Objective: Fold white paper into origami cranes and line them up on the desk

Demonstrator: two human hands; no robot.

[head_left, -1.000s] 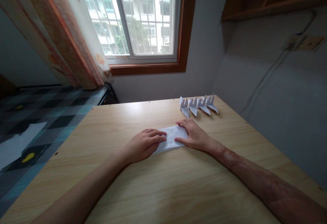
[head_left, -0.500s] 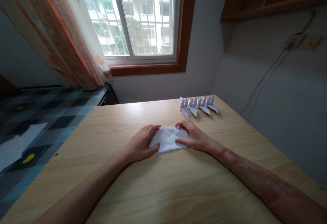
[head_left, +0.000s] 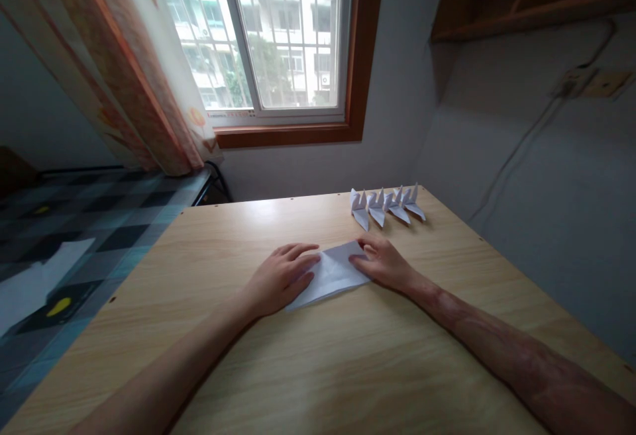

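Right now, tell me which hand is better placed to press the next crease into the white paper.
Probably the right hand: its fingertips rest on the white paper's far right corner, where a flap is raised. The left hand lies flat on the left edge, pinning the sheet.

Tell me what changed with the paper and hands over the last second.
The white paper was opened up, then pressed flat again, now turned to a slanted shape. The left hand and right hand shifted slightly but remain flat on it. The four folded paper cranes and the table stayed as they were.
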